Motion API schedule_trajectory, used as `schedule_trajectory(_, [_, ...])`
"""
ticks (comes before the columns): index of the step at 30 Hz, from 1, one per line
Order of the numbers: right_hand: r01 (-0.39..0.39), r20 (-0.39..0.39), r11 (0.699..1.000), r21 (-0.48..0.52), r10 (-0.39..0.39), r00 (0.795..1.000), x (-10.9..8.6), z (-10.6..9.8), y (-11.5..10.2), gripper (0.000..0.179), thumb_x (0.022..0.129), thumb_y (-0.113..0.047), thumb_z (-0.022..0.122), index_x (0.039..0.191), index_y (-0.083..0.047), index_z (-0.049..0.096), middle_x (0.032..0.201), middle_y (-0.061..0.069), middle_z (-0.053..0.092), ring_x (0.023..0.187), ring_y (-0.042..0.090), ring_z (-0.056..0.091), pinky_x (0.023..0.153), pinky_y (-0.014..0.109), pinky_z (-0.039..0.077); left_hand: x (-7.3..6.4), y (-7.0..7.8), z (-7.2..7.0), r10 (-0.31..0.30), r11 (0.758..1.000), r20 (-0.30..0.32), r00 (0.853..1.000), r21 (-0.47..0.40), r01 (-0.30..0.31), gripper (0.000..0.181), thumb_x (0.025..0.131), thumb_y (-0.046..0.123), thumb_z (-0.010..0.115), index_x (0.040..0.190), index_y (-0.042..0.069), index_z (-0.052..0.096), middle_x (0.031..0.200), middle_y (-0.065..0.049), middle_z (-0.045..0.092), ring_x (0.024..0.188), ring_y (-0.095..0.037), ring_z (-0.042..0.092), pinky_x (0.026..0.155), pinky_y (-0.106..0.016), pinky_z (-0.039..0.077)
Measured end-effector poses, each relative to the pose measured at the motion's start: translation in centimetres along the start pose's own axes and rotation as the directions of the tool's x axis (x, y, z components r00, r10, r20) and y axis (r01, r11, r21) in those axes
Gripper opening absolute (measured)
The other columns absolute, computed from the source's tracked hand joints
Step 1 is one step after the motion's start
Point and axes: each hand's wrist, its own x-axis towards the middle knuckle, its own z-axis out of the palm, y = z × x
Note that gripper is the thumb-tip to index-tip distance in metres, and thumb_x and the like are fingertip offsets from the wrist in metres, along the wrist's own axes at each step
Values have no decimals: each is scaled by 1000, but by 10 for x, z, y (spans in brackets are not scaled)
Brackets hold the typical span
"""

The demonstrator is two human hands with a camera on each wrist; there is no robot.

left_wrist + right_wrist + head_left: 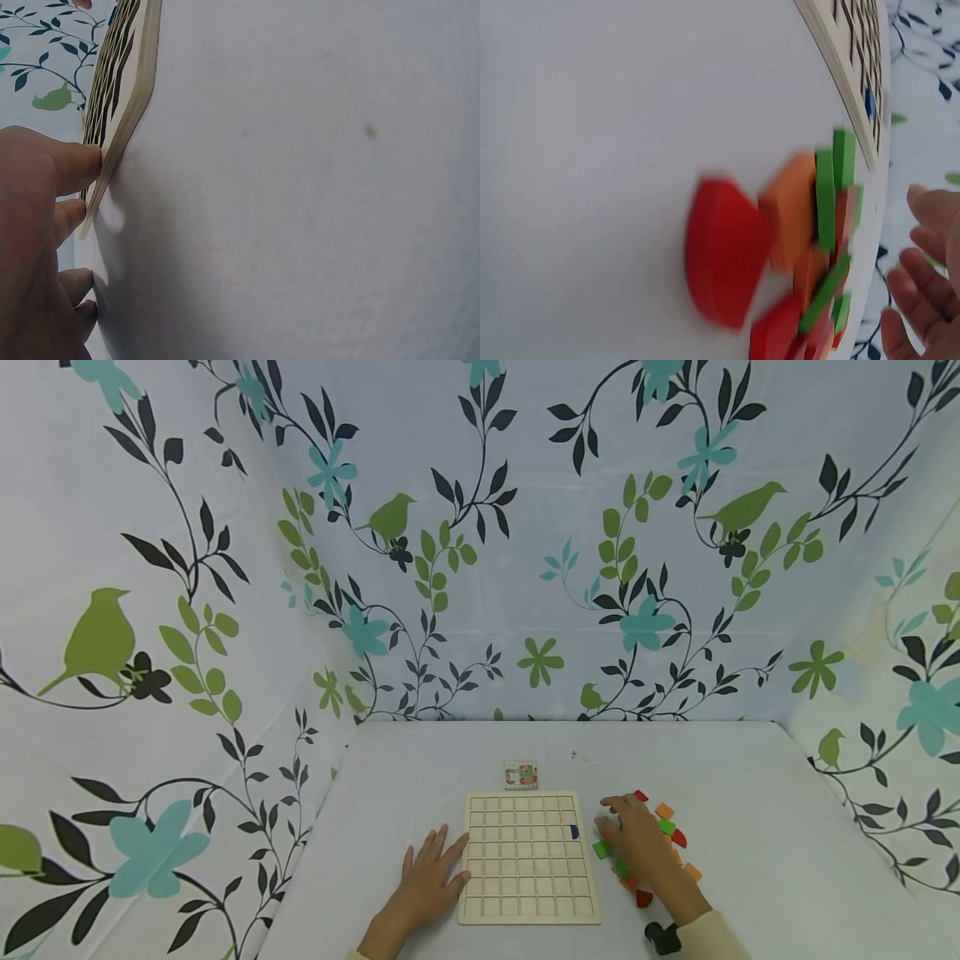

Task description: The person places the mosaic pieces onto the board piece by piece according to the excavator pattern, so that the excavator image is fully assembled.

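If we take the board as a clock seen from the person's side, the grid board (525, 860) lies flat on the bench (765, 827), directly before the person, perhaps so that both hands can reach every cell. The left hand (429, 883) is between eight and nine o'clock, its fingers spread and touching the board's edge without gripping it; I judge that this contact serves to steady the board. The right hand (641, 843) is near three o'clock, well apart from the left one, over the loose coloured pieces (667, 827). Its fingers are loosely bent, and in the right wrist view I see no piece between them, with a red piece (727, 255) lying nearest to the camera. These red, orange and green pieces are gathered beside the board, probably because on this side the right hand finds them easily while the cells remain uncovered. A dark blue piece (574, 832) is on the board toward two o'clock, in the right-hand column. At twelve o'clock, just beyond the far edge, is a small printed card (521, 775); such a place seems chosen so that the eyes can consult it and no arm hides it.
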Motion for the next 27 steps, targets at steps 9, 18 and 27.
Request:
schedule_trajectory(9, [-317, 6, 946, -74, 318, 948, -4, -40, 47, 48, 100, -19, 69, 134, 12, 56, 129, 42, 52, 117, 59, 51, 89, 71, 48, -1, -2, 1, -7, 1000, 9, 1000, -9, 7, 62, 104, 43, 62, 160, 22, 47, 172, -21, 28, 159, -49, 22, 119, -82, 7])
schedule_trajectory(18, [-409, 5, 912, 24, 409, 913, 0, -42, 69, 40, 101, -19, 66, 124, 13, 58, 114, 37, 55, 97, 48, 56, 77, 59, 57, 0, -2, 1, -5, 1000, 10, 1000, -10, 5, 61, 105, 43, 61, 161, 23, 46, 172, -22, 28, 159, -49, 21, 119, -81, 7])
schedule_trajectory(27, [-325, 21, 943, 66, 325, 946, 18, -29, 74, 34, 99, -10, 67, 123, 14, 61, 121, 39, 55, 106, 50, 56, 92, 63, 55, 2, -4, 1, -3, 1000, 16, 1000, -11, 4, 61, 105, 43, 61, 161, 24, 46, 172, -22, 27, 159, -49, 21, 119, -82, 6])
